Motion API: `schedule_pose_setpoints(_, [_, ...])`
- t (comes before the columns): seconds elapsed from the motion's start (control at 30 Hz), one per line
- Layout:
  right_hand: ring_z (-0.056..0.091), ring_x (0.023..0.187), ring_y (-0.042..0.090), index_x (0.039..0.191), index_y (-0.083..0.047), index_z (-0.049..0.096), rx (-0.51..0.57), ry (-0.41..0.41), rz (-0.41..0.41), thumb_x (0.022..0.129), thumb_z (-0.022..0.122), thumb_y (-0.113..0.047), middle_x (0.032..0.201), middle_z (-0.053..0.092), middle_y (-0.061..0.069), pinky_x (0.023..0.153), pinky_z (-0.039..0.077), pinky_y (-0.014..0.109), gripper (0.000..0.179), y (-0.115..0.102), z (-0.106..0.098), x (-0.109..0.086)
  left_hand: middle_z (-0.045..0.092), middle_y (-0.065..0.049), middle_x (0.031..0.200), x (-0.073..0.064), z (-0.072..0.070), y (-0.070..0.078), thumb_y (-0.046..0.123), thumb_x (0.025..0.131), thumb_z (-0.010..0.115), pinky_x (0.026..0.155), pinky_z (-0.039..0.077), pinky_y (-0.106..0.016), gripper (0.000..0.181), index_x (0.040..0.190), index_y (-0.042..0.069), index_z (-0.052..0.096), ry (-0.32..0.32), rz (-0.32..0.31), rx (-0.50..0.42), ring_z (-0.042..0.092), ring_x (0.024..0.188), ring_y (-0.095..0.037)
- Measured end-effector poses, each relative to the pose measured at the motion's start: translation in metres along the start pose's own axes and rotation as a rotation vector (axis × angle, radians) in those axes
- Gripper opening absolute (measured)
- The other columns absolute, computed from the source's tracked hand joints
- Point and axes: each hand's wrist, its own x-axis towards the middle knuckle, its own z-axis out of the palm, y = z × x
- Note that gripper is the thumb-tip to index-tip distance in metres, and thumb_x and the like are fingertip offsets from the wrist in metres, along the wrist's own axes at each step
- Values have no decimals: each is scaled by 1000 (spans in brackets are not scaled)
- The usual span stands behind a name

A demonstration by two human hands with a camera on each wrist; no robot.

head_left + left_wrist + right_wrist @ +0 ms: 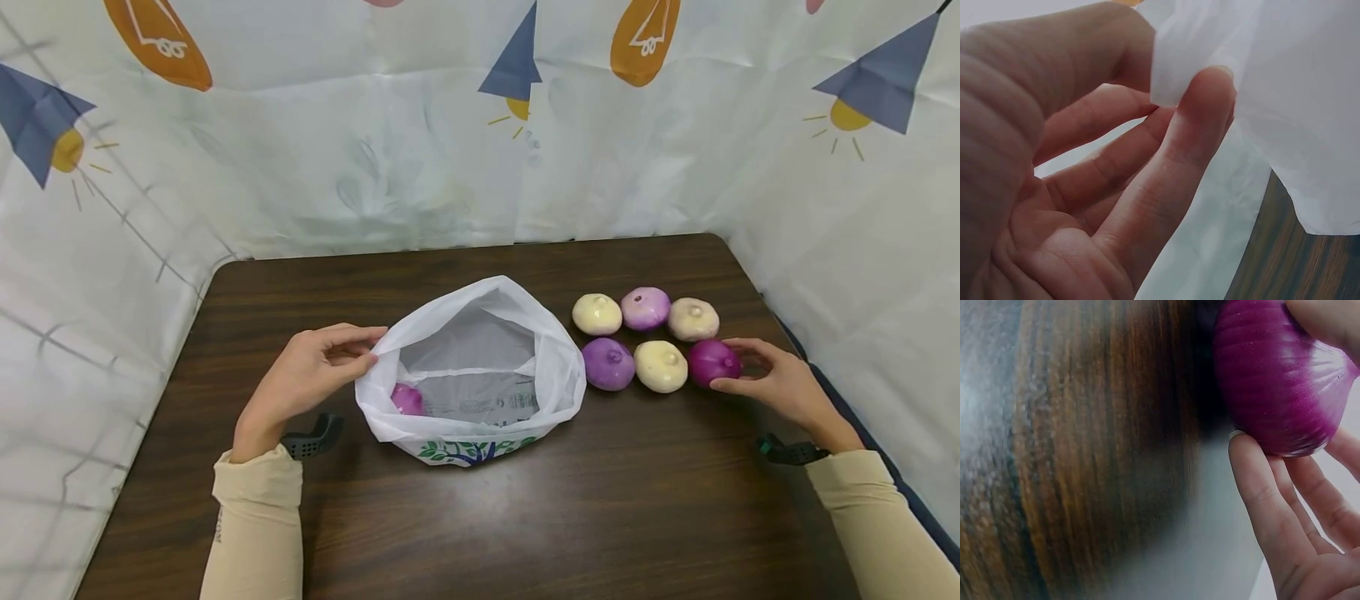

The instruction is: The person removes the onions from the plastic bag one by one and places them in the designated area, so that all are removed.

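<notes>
My left hand [318, 367] pinches the left rim of a white plastic bag [558, 358], which stands with its mouth wide; the left wrist view shows the bag's edge [1169, 75] between thumb and finger. Inside the bag, at its left, lies a pinkish-purple onion [407, 399], partly hidden by the rim. On the right, my right hand [783, 387] holds a dark magenta onion [712, 363] between thumb and fingers. That onion [1272, 381] fills the upper right of the right wrist view. It sits at the right end of the front row of onions.
Left of the held onion are a pale onion [661, 367] and a purple onion [608, 364]. Behind them sit a cream onion [597, 314], a light purple onion [645, 308] and a beige onion [693, 319]. Patterned white cloth [450, 167] surrounds the dark wooden table [465, 533].
</notes>
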Motion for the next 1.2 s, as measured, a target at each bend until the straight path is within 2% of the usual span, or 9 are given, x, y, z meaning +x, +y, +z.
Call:
schedule_pose_setpoints(0.03, [58, 127, 39, 150, -11, 48, 2, -5, 4, 88, 79, -51, 145, 58, 29, 92, 52, 54, 80, -1, 0, 0, 75, -11, 120, -1, 0, 0, 15, 95, 75, 83, 56, -8, 35, 131, 11, 72, 1, 0, 0, 70, 92, 6])
schedule_pose_setpoints(0.1, [54, 131, 46, 151, -9, 46, 15, -14, 2, 90, 78, -50, 146, 56, 30, 95, 48, 64, 81, -2, -1, -1, 75, -10, 120, -2, -1, 0, 15, 95, 75, 83, 56, -9, 36, 131, 12, 72, 3, -2, -2, 70, 93, 6])
schedule_pose_setpoints(0.2, [62, 120, 17, 152, -10, 46, 7, -10, 9, 91, 77, -51, 145, 58, 28, 94, 50, 60, 79, -4, -4, -3, 75, -9, 120, -3, -2, 0, 15, 95, 75, 83, 56, -8, 36, 131, 12, 72, 5, -11, 0, 70, 93, 6])
schedule_pose_setpoints(0.3, [52, 104, -14, 150, -12, 48, 11, 4, 2, 90, 77, -50, 142, 61, 21, 87, 54, 38, 77, -4, -7, -5, 75, -9, 121, -5, -3, -1, 15, 95, 75, 83, 56, -8, 36, 131, 12, 72, 7, -16, 3, 70, 93, 6])
schedule_pose_setpoints(0.37, [48, 97, -23, 149, -13, 50, 21, 20, -10, 90, 79, -48, 138, 64, 7, 81, 51, 23, 75, -5, -10, -6, 75, -9, 121, -6, -3, -2, 16, 95, 75, 83, 56, -8, 36, 131, 13, 72, 9, -19, 4, 70, 93, 5])
schedule_pose_setpoints(0.47, [53, 96, -23, 148, -15, 53, 53, 47, -29, 89, 81, -43, 128, 63, -15, 74, 46, 9, 71, -5, -15, -6, 75, -9, 120, -7, -4, -3, 16, 95, 75, 82, 56, -8, 36, 131, 13, 72, 11, -25, 3, 71, 92, 5])
schedule_pose_setpoints(0.57, [56, 98, -21, 148, -16, 53, 76, 70, -41, 89, 82, -40, 123, 57, -26, 74, 45, 5, 70, -7, -20, -6, 76, -9, 119, -9, -4, -3, 16, 95, 75, 82, 56, -9, 36, 131, 13, 72, 13, -24, -3, 71, 92, 4])
schedule_pose_setpoints(0.8, [59, 94, -20, 145, -19, 56, 70, 123, -82, 88, 83, -36, 120, 59, -23, 74, 46, 3, 65, -27, -27, -6, 76, -10, 118, -11, -5, -3, 15, 96, 74, 81, 56, -9, 36, 131, 12, 72, 18, -7, -8, 70, 91, 5])
schedule_pose_setpoints(1.2, [68, 95, -10, 140, -17, 60, 152, 91, -185, 85, 87, -24, 122, 67, -17, 75, 54, 9, 62, -82, -20, 5, 77, -6, 115, -2, -4, 6, 18, 96, 74, 84, 57, -12, 36, 131, 15, 72, -12, -4, -49, 73, 92, -1])
